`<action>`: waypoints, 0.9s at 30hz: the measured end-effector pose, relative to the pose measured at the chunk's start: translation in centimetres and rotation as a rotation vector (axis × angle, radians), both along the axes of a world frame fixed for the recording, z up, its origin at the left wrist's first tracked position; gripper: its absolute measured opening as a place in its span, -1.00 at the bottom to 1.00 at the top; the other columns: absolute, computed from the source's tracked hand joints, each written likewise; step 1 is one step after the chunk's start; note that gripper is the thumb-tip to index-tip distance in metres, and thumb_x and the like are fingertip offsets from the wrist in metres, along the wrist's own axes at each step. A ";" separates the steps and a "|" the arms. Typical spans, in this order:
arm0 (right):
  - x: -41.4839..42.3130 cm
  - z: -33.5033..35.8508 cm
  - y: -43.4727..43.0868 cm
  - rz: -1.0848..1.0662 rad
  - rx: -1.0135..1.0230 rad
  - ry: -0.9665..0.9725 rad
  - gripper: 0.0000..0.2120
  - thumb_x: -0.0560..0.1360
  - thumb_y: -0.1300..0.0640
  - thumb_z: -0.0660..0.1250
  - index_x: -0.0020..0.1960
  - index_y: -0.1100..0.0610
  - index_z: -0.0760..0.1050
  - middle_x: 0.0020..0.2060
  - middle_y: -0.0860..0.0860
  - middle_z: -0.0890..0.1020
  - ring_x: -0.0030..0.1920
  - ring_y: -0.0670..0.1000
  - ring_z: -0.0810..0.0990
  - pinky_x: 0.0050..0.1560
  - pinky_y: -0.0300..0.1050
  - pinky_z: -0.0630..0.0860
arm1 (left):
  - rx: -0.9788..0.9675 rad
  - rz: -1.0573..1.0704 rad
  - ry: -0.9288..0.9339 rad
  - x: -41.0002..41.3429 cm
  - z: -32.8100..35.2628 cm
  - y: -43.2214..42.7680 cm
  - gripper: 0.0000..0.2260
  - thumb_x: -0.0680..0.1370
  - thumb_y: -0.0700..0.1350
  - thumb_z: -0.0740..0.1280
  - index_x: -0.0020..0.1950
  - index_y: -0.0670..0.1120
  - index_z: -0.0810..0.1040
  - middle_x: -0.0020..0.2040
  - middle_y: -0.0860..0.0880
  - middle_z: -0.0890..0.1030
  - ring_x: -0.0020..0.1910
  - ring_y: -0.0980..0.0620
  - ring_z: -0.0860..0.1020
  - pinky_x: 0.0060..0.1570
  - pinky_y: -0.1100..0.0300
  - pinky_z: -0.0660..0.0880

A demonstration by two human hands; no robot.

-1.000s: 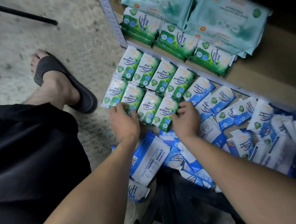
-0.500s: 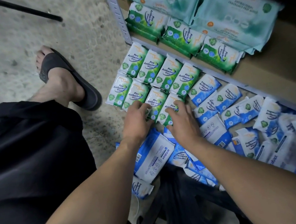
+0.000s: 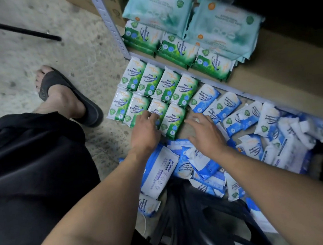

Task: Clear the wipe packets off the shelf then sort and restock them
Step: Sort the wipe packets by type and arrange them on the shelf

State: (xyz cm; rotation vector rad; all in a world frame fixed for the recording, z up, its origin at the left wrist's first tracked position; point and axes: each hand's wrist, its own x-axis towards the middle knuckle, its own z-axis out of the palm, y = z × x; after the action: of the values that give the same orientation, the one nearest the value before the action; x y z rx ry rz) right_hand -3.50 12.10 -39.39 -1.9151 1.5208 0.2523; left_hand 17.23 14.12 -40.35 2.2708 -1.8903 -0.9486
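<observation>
The left hand [image 3: 145, 132] is held palm down with the fingers nearly straight; its fingertips rest on the third green packet [image 3: 156, 111] of the near row, and nothing is gripped. The right hand [image 3: 205, 132] is held palm down with the fingers spread and straight, between that row's last packet and the blue packets [image 3: 228, 104]; nothing is held, and contact with the surface below cannot be determined. Eight green packets are laid flat in two rows of four, edge to edge, just in front of the shelf [image 3: 270, 76] rail. To their right the blue packets run in a loose line along the rail and end in an unsorted heap. Nearer the person, under both forearms, further blue packets are piled, with a larger white pack [image 3: 159, 172] lying under the left wrist. A black bag [image 3: 195, 217] is located at the near edge of the pile. On the shelf, larger green packs [image 3: 177, 51] are set in a row, with teal packs [image 3: 157, 10] lying partly over them. A foot in a dark sandal [image 3: 65, 96] is planted on the concrete floor [image 3: 32, 55], left of the rows.
</observation>
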 end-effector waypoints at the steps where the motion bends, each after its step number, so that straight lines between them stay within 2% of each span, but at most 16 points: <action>1: -1.0 0.3 0.4 -0.030 0.003 0.022 -0.50 0.54 0.13 0.41 0.46 0.06 0.43 0.45 0.05 0.34 0.41 0.14 0.30 0.31 0.10 0.45 | -0.004 0.001 0.001 -0.3 0.4 0.3 -0.63 0.52 -0.20 0.38 0.33 -0.09 0.51 0.24 -0.07 0.45 0.25 -0.10 0.40 0.08 0.05 0.45; 5: -4.2 0.8 2.5 -0.257 0.064 0.052 -0.48 0.53 -0.01 0.44 0.45 0.05 0.44 0.44 0.11 0.35 0.40 0.19 0.32 0.32 0.10 0.43 | -0.011 0.100 0.054 -0.9 1.3 2.3 -0.61 0.52 -0.06 0.44 0.33 -0.11 0.54 0.21 -0.09 0.50 0.18 -0.11 0.46 0.10 0.08 0.40; 9: -5.7 0.9 4.9 -0.437 0.187 0.073 -0.42 0.57 -0.09 0.37 0.53 0.03 0.34 0.50 0.14 0.25 0.45 0.19 0.31 0.33 0.00 0.36 | -0.001 0.259 0.075 -0.7 1.4 5.5 -0.64 0.52 -0.06 0.44 0.27 -0.14 0.56 0.20 -0.09 0.53 0.12 -0.10 0.52 0.01 0.18 0.39; 13: -5.1 0.1 6.3 -0.631 0.326 0.105 -0.29 0.57 -0.23 0.29 0.62 -0.07 0.12 0.59 0.23 0.01 0.56 0.27 0.12 0.42 0.16 0.28 | 0.264 0.286 0.064 -0.2 0.3 8.4 -0.50 0.52 -0.03 0.47 0.40 -0.13 0.46 0.34 -0.12 0.46 0.20 -0.13 0.52 0.15 0.07 0.46; 15: -4.4 -0.3 6.5 -0.708 0.371 0.093 -0.23 0.56 -0.26 0.28 0.63 -0.11 0.01 0.59 0.26 -0.08 0.57 0.29 0.07 0.40 0.18 0.32 | 0.395 0.285 0.092 0.0 -0.5 9.1 -0.41 0.51 0.02 0.47 0.47 -0.11 0.38 0.38 -0.13 0.45 0.25 -0.15 0.51 0.22 0.02 0.47; 19: -2.4 -1.2 5.9 -0.814 0.411 0.111 -0.17 0.53 -0.34 0.27 0.63 -0.19 -0.08 0.59 0.24 -0.24 0.52 0.40 0.16 0.39 0.24 0.33 | 0.458 0.289 0.117 -0.6 -1.4 9.5 -0.39 0.52 0.03 0.45 0.50 -0.10 0.34 0.38 -0.12 0.47 0.30 -0.15 0.49 0.25 -0.01 0.46; 23: -0.8 -2.2 4.9 -0.855 0.439 0.176 -0.05 0.45 -0.44 0.28 0.62 -0.20 -0.17 0.57 0.27 -0.29 0.46 0.48 0.22 0.38 0.31 0.30 | 0.422 0.383 0.142 -1.1 -1.8 9.5 -0.47 0.49 0.00 0.46 0.41 -0.09 0.41 0.31 -0.09 0.50 0.24 -0.10 0.49 0.18 0.03 0.46; 27: -0.4 -2.7 4.3 -0.853 0.455 0.233 0.02 0.45 -0.33 0.39 0.61 -0.21 -0.24 0.56 0.27 -0.31 0.47 0.50 0.17 0.40 0.33 0.26 | 0.464 0.452 0.190 -1.1 -2.0 9.2 -0.51 0.36 0.06 0.46 0.27 0.02 0.50 0.17 0.03 0.59 0.08 -0.01 0.57 0.10 0.00 0.55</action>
State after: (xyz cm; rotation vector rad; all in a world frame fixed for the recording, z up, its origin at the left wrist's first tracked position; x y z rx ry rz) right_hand -3.86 16.35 -42.09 -0.8055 2.0691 0.3927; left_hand 16.16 23.30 -42.38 2.5562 -1.0883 -1.5664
